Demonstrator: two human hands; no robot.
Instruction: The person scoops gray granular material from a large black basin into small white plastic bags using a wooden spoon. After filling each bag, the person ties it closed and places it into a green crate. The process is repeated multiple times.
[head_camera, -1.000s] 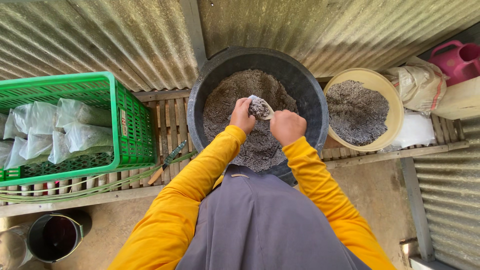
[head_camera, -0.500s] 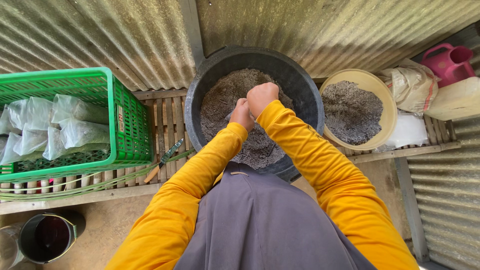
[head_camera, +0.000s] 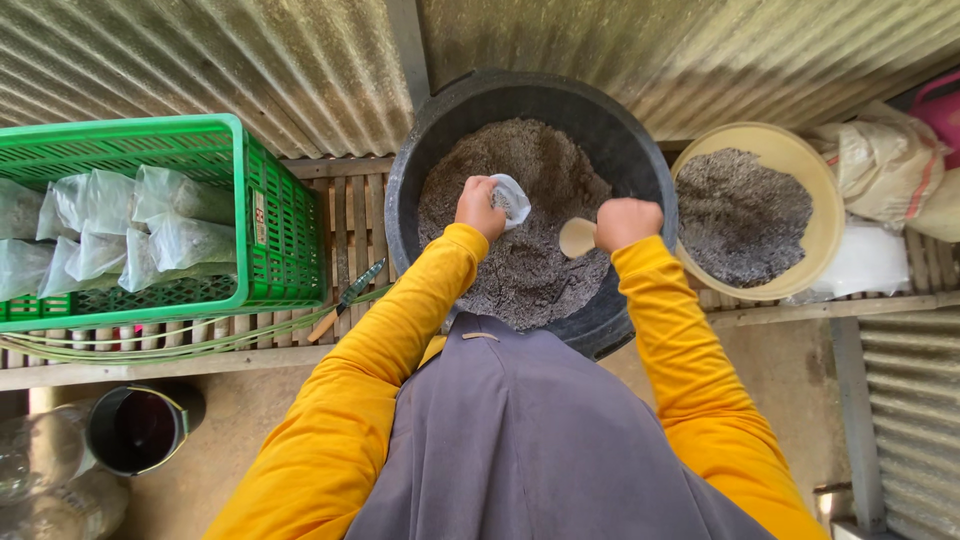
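A matt black plastic tub (head_camera: 640, 170) holds coarse grey soil (head_camera: 540, 230), beside a glossy green plastic crate (head_camera: 265, 215) on a rough slatted wooden bench (head_camera: 350, 210).

I note a slatted wooden bench (head_camera: 350, 215) carrying, from one end to the other, a green crate (head_camera: 255, 215), a small knife (head_camera: 350, 297), a black tub (head_camera: 440, 130), a yellow bowl (head_camera: 825, 215) and sacks (head_camera: 880, 170).
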